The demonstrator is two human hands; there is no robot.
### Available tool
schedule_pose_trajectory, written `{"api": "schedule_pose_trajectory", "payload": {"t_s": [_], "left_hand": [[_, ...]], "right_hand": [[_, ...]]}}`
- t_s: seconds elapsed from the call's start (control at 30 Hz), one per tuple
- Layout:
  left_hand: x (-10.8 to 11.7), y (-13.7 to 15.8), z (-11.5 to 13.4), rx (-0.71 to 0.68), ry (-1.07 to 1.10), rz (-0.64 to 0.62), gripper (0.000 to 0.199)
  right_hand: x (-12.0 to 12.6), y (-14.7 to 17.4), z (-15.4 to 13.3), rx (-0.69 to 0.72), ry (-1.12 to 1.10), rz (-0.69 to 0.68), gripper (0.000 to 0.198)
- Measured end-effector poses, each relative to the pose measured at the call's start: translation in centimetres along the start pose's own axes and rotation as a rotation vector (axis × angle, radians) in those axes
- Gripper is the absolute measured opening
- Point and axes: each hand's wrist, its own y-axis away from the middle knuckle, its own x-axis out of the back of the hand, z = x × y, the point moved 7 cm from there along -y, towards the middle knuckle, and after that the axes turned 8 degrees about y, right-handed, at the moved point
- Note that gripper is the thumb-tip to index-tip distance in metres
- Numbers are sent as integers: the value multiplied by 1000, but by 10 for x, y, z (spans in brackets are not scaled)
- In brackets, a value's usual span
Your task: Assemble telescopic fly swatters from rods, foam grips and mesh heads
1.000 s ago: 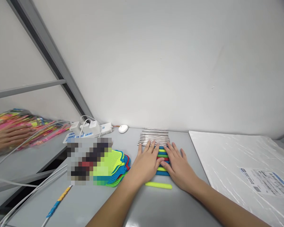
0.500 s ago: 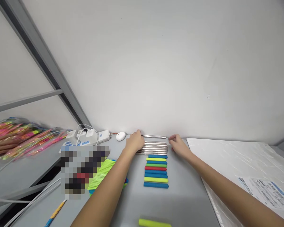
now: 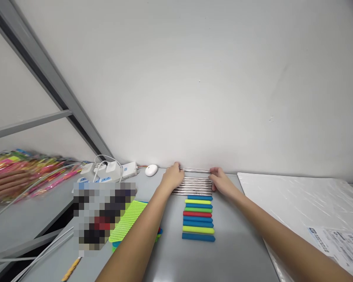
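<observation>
Between left hand [image 3: 172, 179] and right hand [image 3: 220, 181], both gripping: metal rods [image 3: 194, 185] by their ends.

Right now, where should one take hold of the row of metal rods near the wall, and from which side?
Probably at the two ends of the metal rods, from left and right together. They lie side by side, loose and round, so pressing inward keeps them packed. The left hand and right hand already sit there.

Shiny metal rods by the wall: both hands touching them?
Touching. The head view shows the left hand against the left ends of the row of shiny metal rods and the right hand against the right ends, with no visible gap.
</observation>
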Motion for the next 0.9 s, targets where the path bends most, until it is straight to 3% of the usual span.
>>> {"api": "schedule_pose_trajectory", "payload": {"t_s": [0.3,0.47,0.6,0.73,0.8,0.83,0.87,0.9], "left_hand": [[4,25,-5,-5,-19,-83,33],[3,34,0,-39,-109,-79,30],[18,52,21,-106,-135,-63,31],[29,129,54,-310,-53,-106,39],[17,194,66,-596,134,-205,36],[6,228,63,-721,196,-247,30],[-2,260,55,-830,251,-208,22],[-13,286,37,-823,266,-140,16]], "right_hand": [[-1,11,-2,52,76,26,46],[1,8,-2,120,279,0,46],[4,2,-11,212,503,42,46],[-5,-1,-28,327,699,84,44],[-14,-1,-36,385,768,92,44],[-19,-1,-39,407,795,94,44],[-23,-2,-41,424,816,97,45],[-26,-2,-42,437,833,100,46]]}}
